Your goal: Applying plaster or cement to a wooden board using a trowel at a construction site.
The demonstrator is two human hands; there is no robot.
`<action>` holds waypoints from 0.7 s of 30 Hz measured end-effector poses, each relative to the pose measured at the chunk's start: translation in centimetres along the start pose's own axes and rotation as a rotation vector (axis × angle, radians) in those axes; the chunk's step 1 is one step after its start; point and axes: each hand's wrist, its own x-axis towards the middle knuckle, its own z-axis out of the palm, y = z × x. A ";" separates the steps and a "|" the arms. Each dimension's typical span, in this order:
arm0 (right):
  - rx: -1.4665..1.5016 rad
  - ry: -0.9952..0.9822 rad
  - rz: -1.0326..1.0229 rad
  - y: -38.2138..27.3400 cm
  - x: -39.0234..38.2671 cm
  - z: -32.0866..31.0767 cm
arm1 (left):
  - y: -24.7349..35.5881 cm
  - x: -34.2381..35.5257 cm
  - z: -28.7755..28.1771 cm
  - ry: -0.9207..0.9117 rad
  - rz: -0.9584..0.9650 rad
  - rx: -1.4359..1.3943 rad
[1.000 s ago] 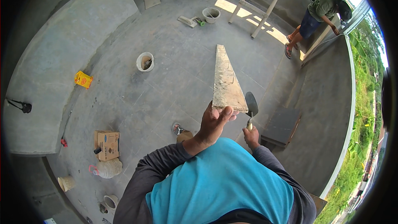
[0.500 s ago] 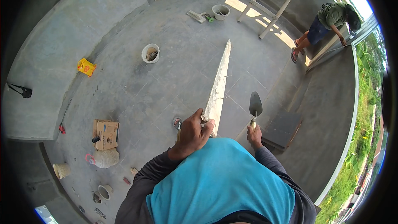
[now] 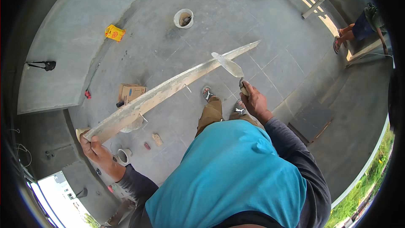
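My left hand [image 3: 100, 155] is closed round the near left end of a long wooden board [image 3: 158, 94]. Pale dried mortar coats the board, and nails stick out of its lower side. It slants up across the view to the far right, held above the floor. In my right hand [image 3: 255, 102] is a trowel [image 3: 230, 66], gripped by its handle. The trowel's blade lies against or just over the board's far part; I cannot tell whether they touch.
A bucket [image 3: 183, 18] stands beyond the board. Behind the board are a cardboard box [image 3: 133, 92] and a yellow package [image 3: 114, 33]. A dark flat slab [image 3: 311, 123] lies at the right. Another person [image 3: 363, 27] stands by the far right wall near a wooden ladder [image 3: 320, 1].
The board has swung from pointing away to lying slantwise, as my left hand moved out to the left. My right hand has raised the trowel to the board. The view has shifted.
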 end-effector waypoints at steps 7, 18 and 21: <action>-0.008 -0.258 -0.299 -4.0 0.2 1.6 | 0.3 0.1 0.7 0.093 0.042 0.090; -0.029 -0.278 -0.317 -4.7 1.0 0.5 | 0.9 0.6 2.1 0.204 -0.016 0.051; 0.003 -0.257 -0.308 -4.2 1.2 0.9 | 1.6 0.5 2.7 0.226 -0.031 0.090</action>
